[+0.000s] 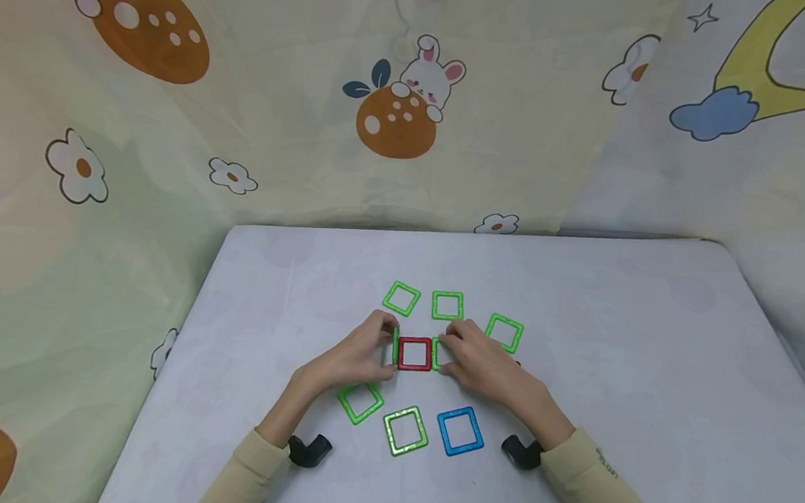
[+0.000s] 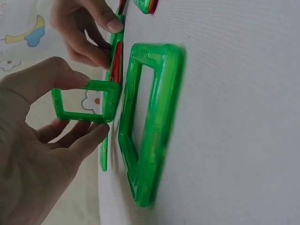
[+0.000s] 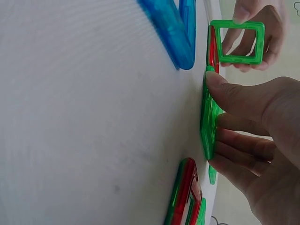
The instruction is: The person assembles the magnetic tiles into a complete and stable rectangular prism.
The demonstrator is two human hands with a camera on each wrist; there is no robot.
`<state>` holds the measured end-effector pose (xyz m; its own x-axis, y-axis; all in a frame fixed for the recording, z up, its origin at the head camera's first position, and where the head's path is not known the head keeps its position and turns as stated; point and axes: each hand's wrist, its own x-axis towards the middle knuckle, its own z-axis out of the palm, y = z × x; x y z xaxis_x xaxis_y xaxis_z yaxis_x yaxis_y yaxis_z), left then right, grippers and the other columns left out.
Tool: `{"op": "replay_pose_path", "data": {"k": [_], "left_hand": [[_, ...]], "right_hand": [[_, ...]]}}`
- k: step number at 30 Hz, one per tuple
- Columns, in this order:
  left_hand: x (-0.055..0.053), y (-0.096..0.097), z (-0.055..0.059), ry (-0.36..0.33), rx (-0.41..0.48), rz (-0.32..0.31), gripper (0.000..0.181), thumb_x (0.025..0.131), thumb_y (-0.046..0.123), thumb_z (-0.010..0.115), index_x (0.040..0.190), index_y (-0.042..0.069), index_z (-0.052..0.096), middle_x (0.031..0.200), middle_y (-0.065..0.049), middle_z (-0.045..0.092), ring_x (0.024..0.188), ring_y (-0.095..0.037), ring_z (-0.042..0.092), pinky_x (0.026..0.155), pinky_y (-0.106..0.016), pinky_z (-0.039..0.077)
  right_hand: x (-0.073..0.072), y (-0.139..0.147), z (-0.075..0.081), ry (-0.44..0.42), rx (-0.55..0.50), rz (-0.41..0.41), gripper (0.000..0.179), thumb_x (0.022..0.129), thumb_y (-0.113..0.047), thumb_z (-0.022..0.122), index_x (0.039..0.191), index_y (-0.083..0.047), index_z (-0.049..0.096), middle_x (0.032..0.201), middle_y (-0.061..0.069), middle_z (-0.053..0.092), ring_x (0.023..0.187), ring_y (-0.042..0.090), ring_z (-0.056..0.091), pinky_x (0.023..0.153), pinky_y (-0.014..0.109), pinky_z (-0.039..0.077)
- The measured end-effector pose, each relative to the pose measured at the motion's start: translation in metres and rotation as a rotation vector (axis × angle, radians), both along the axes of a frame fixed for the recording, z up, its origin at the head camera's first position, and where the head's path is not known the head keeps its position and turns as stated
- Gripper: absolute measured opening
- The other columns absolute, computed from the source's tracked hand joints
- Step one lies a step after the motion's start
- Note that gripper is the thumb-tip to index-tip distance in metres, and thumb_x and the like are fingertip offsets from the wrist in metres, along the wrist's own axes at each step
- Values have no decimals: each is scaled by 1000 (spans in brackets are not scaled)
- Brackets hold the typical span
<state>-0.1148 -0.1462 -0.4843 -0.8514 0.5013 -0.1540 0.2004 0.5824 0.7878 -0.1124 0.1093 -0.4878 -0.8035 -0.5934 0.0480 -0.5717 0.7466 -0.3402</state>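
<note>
A red square magnetic tile [image 1: 414, 367] lies flat between my hands. At its left edge my left hand [image 1: 358, 351] pinches a green square tile [image 2: 108, 103], which stands upright. Its thumb is on one side and the fingers are on the opposite side. My right hand [image 1: 482, 362] grips another green tile [image 3: 208, 115], low over the table at the red tile's right edge. The thumb is at its near side and the fingertips at its far side; part of this tile is hidden behind the hand in the head view.
Three green tiles lie beyond the hands, one of them a square tile [image 1: 446, 317]. Nearer me are a tilted green tile [image 1: 348, 408], a pale green tile [image 1: 386, 434] and a blue tile [image 1: 476, 428]. A red-edged tile [image 3: 180, 194] lies beside the right hand.
</note>
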Motion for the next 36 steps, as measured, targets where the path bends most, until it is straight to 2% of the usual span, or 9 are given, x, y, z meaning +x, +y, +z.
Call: {"op": "replay_pose_path", "data": {"k": [10,16,22,29,33,36], "left_hand": [[5,-1,1,-31,27,31,68,90,10,75,147,1,38,144,-14,50,140,-31,53,113,-37,46],[7,-5,-1,-56,54,49,64,94,23,76,146,5,43,144,-11,53,139,-30,55,112,-38,48],[6,-10,-3,-77,104,56,64,94,26,78,146,8,45,144,-7,55,139,-28,55,112,-38,47],[3,-10,-5,-96,150,62,63,92,25,79,144,8,47,144,-10,56,139,-30,55,113,-40,46],[2,-9,-5,-103,173,66,61,91,28,80,141,9,50,145,-10,55,139,-31,54,113,-41,46],[2,-8,-5,-111,191,64,61,90,29,81,139,10,50,146,-11,55,140,-31,53,113,-39,46]], "right_hand": [[2,-3,-1,7,0,5,47,86,-22,86,125,-2,70,121,9,63,108,22,57,90,34,58],[1,-4,-1,-6,6,-1,48,86,-23,86,126,-3,70,122,9,63,109,22,57,91,33,58],[0,-3,-1,3,-14,-5,49,85,-23,86,127,-2,69,122,10,63,109,23,57,92,35,58],[-1,0,-6,1,-23,-14,52,87,-25,85,130,-2,68,125,10,62,112,23,57,95,36,57],[4,-1,-4,11,-43,-27,55,87,-23,85,134,-2,66,130,11,61,117,25,57,97,37,57],[11,-3,-1,37,-81,-7,55,86,-21,85,135,-2,65,131,11,61,119,25,57,97,38,58]]}}
